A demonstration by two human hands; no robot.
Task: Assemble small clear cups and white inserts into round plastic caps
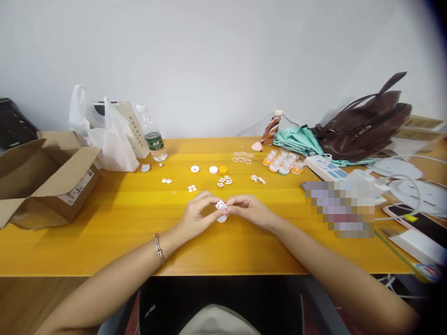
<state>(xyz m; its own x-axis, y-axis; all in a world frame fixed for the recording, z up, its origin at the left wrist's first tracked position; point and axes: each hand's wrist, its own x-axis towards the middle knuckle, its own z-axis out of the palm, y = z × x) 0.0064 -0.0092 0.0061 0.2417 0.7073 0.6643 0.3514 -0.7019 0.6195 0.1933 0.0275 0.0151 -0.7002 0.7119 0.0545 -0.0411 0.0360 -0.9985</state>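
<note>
White plastic, a small openwork piece (220, 205), sits pinched between the thumb and forefinger of the left hand (197, 213), just above the table (223, 249). From the other side, the right hand (252, 211) narrows its thumb and forefinger onto the piece's edge, so both hands meet there. Directly beneath the fingertips shows a pale round part (221, 218); whether it is joined to the piece, I can't tell from where I stand. A metal bracelet (158, 249) circles the left wrist.

Just beyond the hands lie loose white cutouts (228, 182), and a little to their left, small white discs (194, 189). Farther out, straight ahead, a yellow disc (222, 170) touches or nearly touches a white wheel (213, 170). Past the right hand, clear-topped pieces with orange and teal bases (284, 164) crowd together, and a brown bottle (271, 129) leans behind them.

Well off to the left of the hands stand a water bottle (154, 142), a white plastic bag (117, 144) and an open carton (78, 190). Far out beyond the right hand slumps a brown bag (366, 123).
</note>
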